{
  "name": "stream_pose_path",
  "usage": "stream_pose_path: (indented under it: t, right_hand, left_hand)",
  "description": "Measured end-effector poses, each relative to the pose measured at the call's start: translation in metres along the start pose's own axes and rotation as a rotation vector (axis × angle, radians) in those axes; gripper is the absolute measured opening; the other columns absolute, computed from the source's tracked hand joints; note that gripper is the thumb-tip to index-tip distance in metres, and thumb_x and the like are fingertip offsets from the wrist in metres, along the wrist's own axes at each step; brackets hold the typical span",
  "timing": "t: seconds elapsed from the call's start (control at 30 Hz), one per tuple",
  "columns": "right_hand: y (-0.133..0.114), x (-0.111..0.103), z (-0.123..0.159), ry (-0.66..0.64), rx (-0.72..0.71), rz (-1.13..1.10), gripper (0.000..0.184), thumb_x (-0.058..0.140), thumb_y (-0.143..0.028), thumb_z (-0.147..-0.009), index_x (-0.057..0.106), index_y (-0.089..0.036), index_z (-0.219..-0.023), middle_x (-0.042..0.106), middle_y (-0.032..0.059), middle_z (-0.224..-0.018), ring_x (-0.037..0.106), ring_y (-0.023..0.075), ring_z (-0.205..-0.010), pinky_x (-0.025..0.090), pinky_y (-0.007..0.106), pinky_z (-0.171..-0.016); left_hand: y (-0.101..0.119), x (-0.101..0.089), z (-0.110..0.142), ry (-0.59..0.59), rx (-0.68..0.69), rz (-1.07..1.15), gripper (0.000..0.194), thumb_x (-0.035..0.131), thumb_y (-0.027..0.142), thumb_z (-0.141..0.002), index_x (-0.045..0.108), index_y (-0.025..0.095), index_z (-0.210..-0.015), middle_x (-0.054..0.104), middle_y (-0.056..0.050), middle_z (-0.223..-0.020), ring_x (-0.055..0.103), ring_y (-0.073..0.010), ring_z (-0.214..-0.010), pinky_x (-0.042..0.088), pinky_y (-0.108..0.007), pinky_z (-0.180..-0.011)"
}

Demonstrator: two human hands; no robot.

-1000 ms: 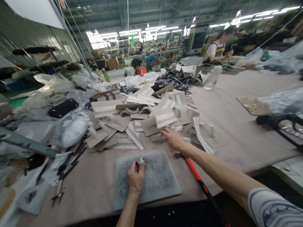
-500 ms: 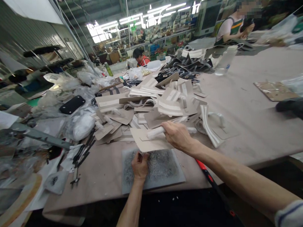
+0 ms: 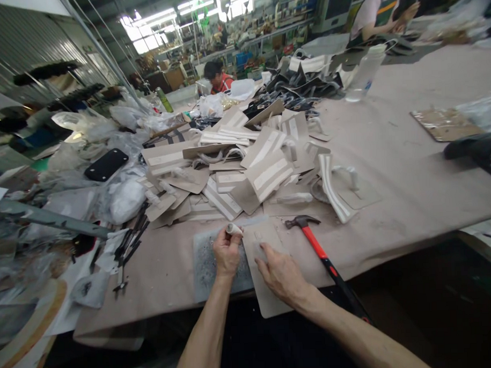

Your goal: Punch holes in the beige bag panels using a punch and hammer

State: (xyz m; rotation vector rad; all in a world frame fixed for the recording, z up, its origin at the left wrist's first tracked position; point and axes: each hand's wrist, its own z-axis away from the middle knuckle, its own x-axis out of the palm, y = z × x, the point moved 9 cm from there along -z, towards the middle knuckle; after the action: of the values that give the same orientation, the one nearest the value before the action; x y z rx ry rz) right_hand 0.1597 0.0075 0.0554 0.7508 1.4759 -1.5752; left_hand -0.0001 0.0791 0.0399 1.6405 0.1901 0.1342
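My left hand (image 3: 226, 255) is closed around a white plastic-wrapped handle (image 3: 233, 229), whose end pokes out above the fingers. Beside it a beige panel (image 3: 269, 306) stands tilted over the front of the grey, scuffed slab (image 3: 204, 276); the handle seems to belong to this panel, though the join is hidden. My right hand (image 3: 284, 274) rests against the panel's face, thumb and forefinger apart near a small slot. Just right of the panel lies a claw hammer (image 3: 315, 241) with a red and black grip.
A heap of beige panels with white strips (image 3: 265, 172) fills the middle of the table (image 3: 393, 157). Dark pieces (image 3: 298, 83) and a clear bottle (image 3: 364, 75) stand behind. Plastic bags (image 3: 127, 196) crowd the left. Two people work farther back.
The panel has come down from above the slab toward me and turned its flat face up. My left hand now grips the wrapped handle; my right hand has let go of it. The hammer has come into full view.
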Motion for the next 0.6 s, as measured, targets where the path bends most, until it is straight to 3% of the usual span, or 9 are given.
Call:
stream_pose_path:
  t: [0.1, 0.2, 0.6]
  right_hand:
    - [-0.004, 0.005, 0.001, -0.026, -0.012, 0.0, 0.041, 0.042, -0.037, -0.099, 0.049, -0.013, -0.132, 0.072, 0.0162, -0.106, 0.071, 0.0252, -0.091, 0.05, 0.032, -0.075]
    - [-0.002, 0.007, 0.001, -0.041, -0.017, -0.008, 0.041, 0.041, -0.037, -0.099, 0.051, -0.013, -0.131, 0.072, 0.0165, -0.107, 0.071, 0.0256, -0.091, 0.051, 0.033, -0.076]
    - [0.004, 0.009, 0.001, -0.113, -0.091, -0.032, 0.038, 0.038, -0.034, -0.1, 0.055, -0.013, -0.127, 0.073, 0.0135, -0.093, 0.071, 0.026, -0.085, 0.05, 0.034, -0.074]
  left_hand:
    - [-0.007, 0.032, -0.008, -0.166, -0.023, 0.038, 0.033, 0.074, 0.04, -0.078, 0.07, 0.015, -0.098, 0.076, -0.008, -0.092, 0.071, -0.02, -0.084, 0.056, -0.029, -0.077]
    - [-0.02, 0.049, -0.011, -0.22, -0.059, 0.076, 0.032, 0.074, 0.04, -0.076, 0.069, 0.015, -0.096, 0.076, -0.007, -0.09, 0.071, -0.02, -0.083, 0.056, -0.029, -0.076]
    - [-0.022, 0.059, -0.01, -0.283, -0.071, -0.005, 0.027, 0.072, 0.034, -0.078, 0.07, 0.016, -0.098, 0.077, -0.006, -0.094, 0.071, -0.0203, -0.086, 0.055, -0.029, -0.079]
